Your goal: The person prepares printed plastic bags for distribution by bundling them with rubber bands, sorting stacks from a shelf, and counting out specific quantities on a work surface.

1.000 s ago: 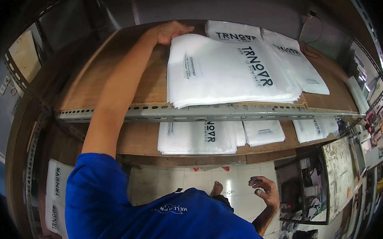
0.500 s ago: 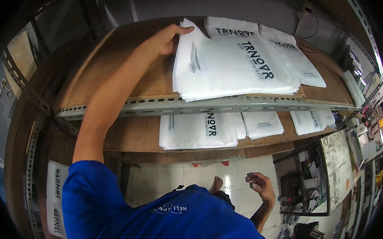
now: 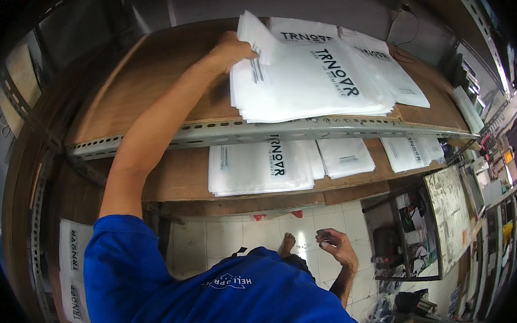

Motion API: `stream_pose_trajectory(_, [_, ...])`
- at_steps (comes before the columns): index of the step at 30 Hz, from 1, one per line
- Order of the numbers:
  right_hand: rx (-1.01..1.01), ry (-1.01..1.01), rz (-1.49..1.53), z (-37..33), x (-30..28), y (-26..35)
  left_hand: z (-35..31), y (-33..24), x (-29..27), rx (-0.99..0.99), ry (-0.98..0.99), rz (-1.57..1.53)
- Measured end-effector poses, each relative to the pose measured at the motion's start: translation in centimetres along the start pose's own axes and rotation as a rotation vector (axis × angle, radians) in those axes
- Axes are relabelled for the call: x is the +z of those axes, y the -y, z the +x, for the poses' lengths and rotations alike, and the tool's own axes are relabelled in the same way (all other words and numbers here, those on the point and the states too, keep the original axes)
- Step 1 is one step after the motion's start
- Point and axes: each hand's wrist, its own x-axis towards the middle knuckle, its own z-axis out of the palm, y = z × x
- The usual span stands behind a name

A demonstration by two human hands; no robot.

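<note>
My left hand [image 3: 234, 51] grips the upper left edge of a stack of white plastic bags [image 3: 292, 85] on the upper shelf. Its fingers are closed over the edge, and the corner beside them stands bent upward. Dark lettering and small print mark the top bag. More white bags [image 3: 376, 59] lie behind and to the right, partly covered by this stack. Low in front of my body, my right hand [image 3: 338, 249] hangs in the air with fingers loosely curled and apart. Nothing shows in it.
A perforated metal bar [image 3: 210, 138] edges the upper shelf [image 3: 147, 91]. On the shelf below lie further stacks of white bags [image 3: 259, 173]. Printed white sheets [image 3: 75, 273] are at the lower left. A cluttered rack [image 3: 417, 234] stands at right above the tiled floor [image 3: 359, 256].
My left hand has moved from the bags' top corner a little down over their edge, folding the corner up. My right hand has shifted slightly left and up. The whole view has moved a little.
</note>
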Motion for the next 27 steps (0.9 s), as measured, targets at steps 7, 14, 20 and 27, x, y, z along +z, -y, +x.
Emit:
stream_pose_trajectory(7, [-0.025, 0.031, -0.049, 2.6, 0.2, -1.4, -6.3, -12.4, 0.1, 0.291, 0.035, -0.182])
stream_pose_trajectory(14, [-0.040, 0.056, 0.693, 11.4, -1.0, -1.5, -17.5, -23.7, 1.2, 0.424, -0.035, 0.148])
stream_pose_trajectory(20, [-0.218, 0.138, 1.255, 12.9, 4.4, 7.8, -23.4, -25.3, 0.6, 0.446, 0.114, 0.066])
stream_pose_trajectory(27, [-0.175, -0.111, 1.274, 5.6, -4.0, 4.3, -25.9, -24.0, 12.2, 0.255, 0.643, -0.398])
